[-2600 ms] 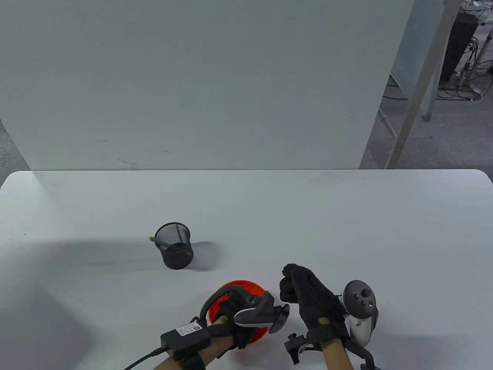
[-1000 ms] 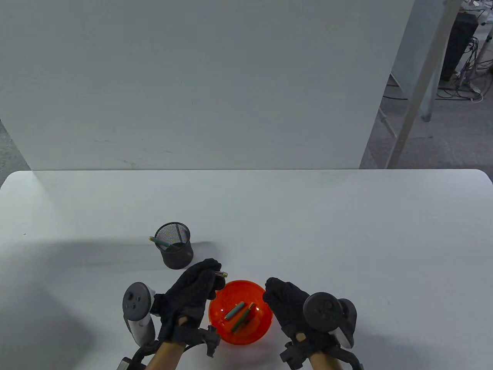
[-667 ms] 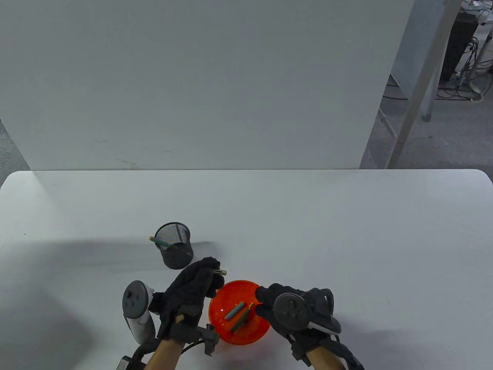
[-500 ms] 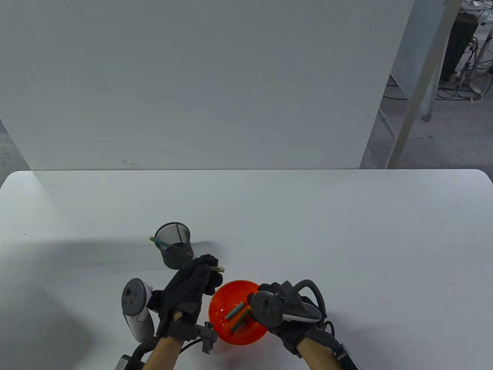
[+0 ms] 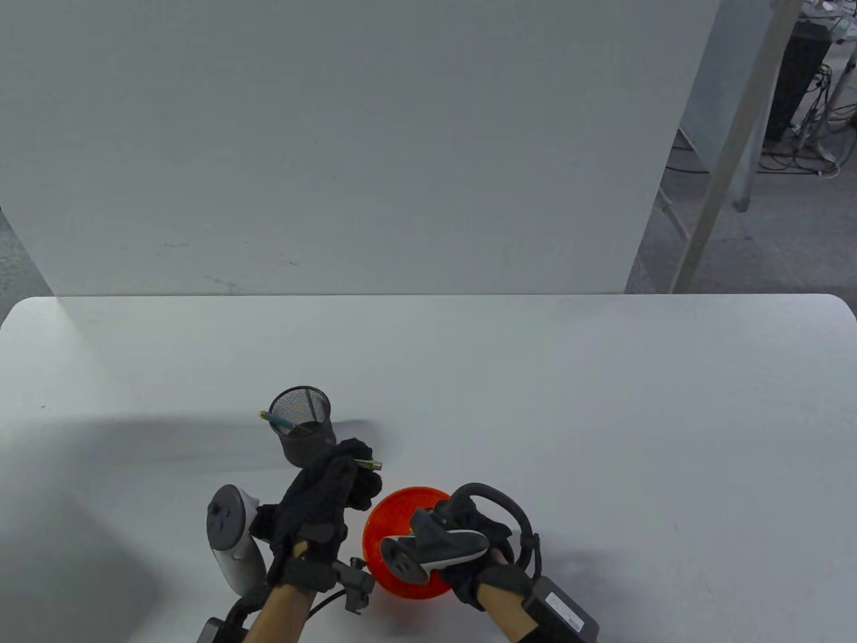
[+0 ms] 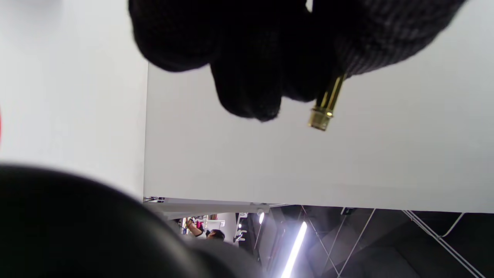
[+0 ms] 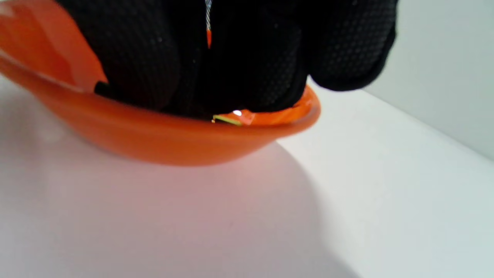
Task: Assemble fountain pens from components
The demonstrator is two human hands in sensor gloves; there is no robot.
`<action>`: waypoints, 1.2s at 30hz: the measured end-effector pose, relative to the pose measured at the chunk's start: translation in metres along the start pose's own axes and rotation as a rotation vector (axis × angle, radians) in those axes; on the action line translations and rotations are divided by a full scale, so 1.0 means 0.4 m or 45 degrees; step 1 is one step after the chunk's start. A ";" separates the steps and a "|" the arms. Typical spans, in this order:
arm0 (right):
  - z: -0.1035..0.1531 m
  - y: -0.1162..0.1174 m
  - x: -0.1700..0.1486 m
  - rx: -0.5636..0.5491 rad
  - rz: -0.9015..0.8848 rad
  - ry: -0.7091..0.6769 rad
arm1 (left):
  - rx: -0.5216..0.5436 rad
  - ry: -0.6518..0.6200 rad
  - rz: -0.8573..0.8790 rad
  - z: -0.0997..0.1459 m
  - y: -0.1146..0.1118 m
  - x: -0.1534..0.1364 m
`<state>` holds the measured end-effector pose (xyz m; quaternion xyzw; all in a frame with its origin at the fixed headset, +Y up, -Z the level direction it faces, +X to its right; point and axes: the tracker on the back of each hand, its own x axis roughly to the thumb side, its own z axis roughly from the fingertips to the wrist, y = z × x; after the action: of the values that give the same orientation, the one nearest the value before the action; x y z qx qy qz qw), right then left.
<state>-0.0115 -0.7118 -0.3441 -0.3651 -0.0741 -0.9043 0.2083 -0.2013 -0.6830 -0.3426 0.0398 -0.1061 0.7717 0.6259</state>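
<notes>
No legible text or labels

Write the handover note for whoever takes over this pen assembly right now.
Left hand grips a brass-tipped pen part, raised beside the mesh pen cup.
Right hand reaches into the orange bowl; whether it grips anything is hidden.
Done: one green pen stands in the cup.
Left: take the mating piece from the bowl, join it to the held part, put the pen in the cup.

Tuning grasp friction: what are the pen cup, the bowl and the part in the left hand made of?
Pen cup: black wire mesh, likely metal, see-through weave.
Bowl: glossy orange, probably plastic, glint on the rim.
Part held by the left hand: gold, shiny, metal-looking, perhaps brass.
</notes>
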 end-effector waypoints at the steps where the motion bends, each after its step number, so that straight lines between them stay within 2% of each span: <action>1: -0.001 0.003 -0.001 -0.008 0.016 0.008 | -0.006 0.001 0.004 0.000 0.000 0.000; 6: -0.009 0.007 0.008 0.017 0.001 0.003 | -0.008 0.005 0.011 -0.001 -0.003 0.000; 11: -0.013 0.009 0.030 0.023 0.083 -0.019 | -0.013 0.017 -0.011 -0.001 -0.004 -0.004; 25: -0.046 0.016 0.015 0.051 -0.063 -0.040 | -0.040 0.031 0.010 -0.002 -0.013 -0.007; 36: -0.064 0.008 0.061 0.116 0.157 -0.054 | -0.022 0.025 0.039 0.000 -0.007 -0.005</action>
<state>-0.0422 -0.7298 -0.3458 -0.3781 -0.0969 -0.8775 0.2786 -0.1981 -0.6842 -0.3424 0.0250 -0.1072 0.7807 0.6152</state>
